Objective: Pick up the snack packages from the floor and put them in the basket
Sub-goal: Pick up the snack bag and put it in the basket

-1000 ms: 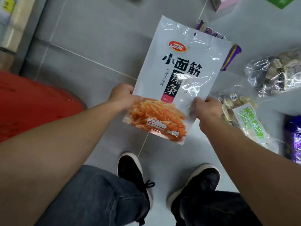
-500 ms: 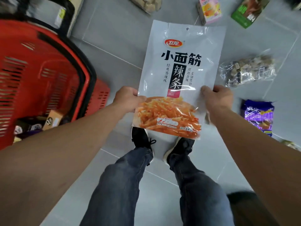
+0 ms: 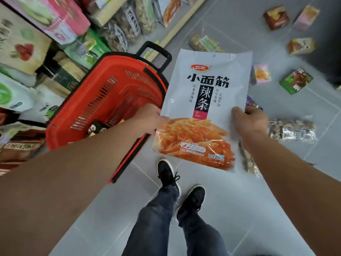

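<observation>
You hold a big white snack bag in the air in front of you, upright, with its front side to you. It has black characters, a small red logo near the top and a picture of orange strips on the lower part. Your left hand pinches its left edge and your right hand grips its right edge, fingers curled behind the bag. The red basket with a black handle stands on the floor just to the left of the bag, under your left arm; a few small packs lie in its bottom. More packages lie on the grey floor at the right: a clear bag of nuts, a green box, a pink box. Shelves with goods stand behind the basket. Your two black shoes are below the bag.
</observation>
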Tool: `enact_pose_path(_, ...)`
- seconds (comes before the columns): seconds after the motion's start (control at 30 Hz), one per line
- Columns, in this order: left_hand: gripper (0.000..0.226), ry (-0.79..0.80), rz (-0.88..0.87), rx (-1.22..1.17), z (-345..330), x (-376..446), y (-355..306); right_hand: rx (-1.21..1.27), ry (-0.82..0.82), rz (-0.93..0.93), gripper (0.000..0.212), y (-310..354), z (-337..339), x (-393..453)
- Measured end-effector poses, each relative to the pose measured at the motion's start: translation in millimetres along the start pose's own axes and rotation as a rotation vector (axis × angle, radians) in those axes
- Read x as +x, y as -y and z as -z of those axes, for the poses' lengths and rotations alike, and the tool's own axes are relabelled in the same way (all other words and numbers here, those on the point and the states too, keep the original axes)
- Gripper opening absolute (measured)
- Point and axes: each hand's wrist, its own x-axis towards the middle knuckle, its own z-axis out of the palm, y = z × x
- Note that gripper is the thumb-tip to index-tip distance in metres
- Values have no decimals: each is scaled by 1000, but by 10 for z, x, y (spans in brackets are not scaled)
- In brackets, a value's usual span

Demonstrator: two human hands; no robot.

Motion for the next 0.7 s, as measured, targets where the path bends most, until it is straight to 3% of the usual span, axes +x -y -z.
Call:
enact_pose_path(0.23, 10, -92, 117, -163, 904, -272, 788, -67, 175, 84, 20, 650, -959, -565)
enact_pose_path(0.33, 16, -121, 179, -269, 1294, -194, 1240, -109, 251, 130, 8, 887, -1548, -748)
enact_pose_path(0.5, 8, -141, 243, -493, 1710, -29, 1811, -205, 339, 248, 42, 1210, -2455, -850)
enact_pose_path(0.7, 23, -171, 303, -679, 1797, 404, 2157, -326, 358, 310, 50, 1500, -3146, -706)
